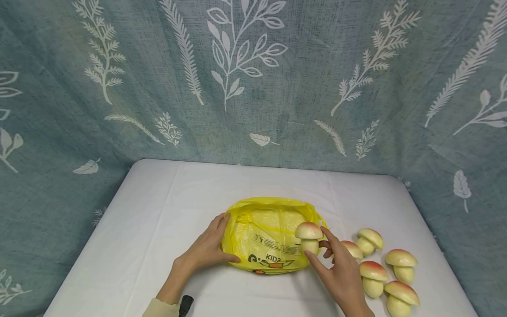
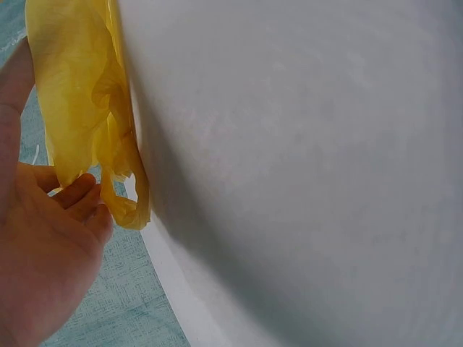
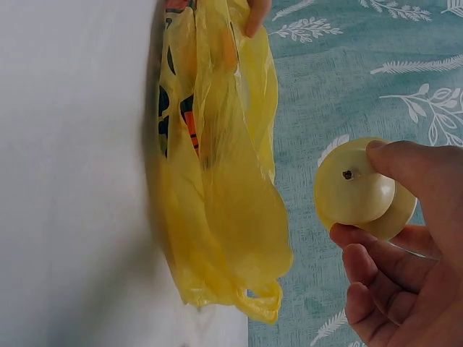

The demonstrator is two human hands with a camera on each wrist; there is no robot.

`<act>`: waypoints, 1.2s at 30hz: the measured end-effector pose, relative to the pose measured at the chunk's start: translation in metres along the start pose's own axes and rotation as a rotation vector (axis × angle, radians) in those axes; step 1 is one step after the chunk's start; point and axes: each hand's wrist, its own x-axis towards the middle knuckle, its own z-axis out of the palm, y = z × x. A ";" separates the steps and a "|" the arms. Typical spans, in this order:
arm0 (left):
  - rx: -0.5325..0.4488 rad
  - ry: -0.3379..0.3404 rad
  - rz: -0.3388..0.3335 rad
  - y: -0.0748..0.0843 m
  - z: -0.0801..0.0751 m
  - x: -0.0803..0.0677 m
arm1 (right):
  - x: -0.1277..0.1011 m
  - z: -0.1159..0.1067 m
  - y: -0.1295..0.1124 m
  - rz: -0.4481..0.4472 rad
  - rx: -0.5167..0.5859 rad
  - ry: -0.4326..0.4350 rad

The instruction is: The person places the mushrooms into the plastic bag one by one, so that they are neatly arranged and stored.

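A yellow plastic bag with printing on its front sits mid-table, its mouth spread. My left hand grips the bag's left side, thumb at the front and fingers at the edge; in the left wrist view the fingers curl by the crumpled plastic. In my right hand a toy mushroom with a reddish cap and pale stem is pinched upright, in front of the bag's right part. The right wrist view shows the mushroom's stem base between thumb and fingers, apart from the bag.
Several similar mushrooms lie in a group at the right of the white table. One of them is partly hidden behind my right hand. A leaf-patterned teal cloth hangs behind the table and at its sides.
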 end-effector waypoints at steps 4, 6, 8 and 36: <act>-0.002 0.000 -0.001 0.000 0.000 0.000 | 0.006 0.004 -0.001 -0.037 -0.012 0.021; -0.001 -0.001 -0.003 0.001 0.000 0.000 | 0.010 0.007 -0.001 -0.048 -0.007 0.028; 0.000 -0.001 -0.004 0.001 0.000 0.000 | 0.013 0.010 -0.001 -0.051 0.000 0.030; -0.006 0.002 -0.002 0.001 0.000 0.000 | 0.044 0.043 -0.007 0.080 0.032 -0.181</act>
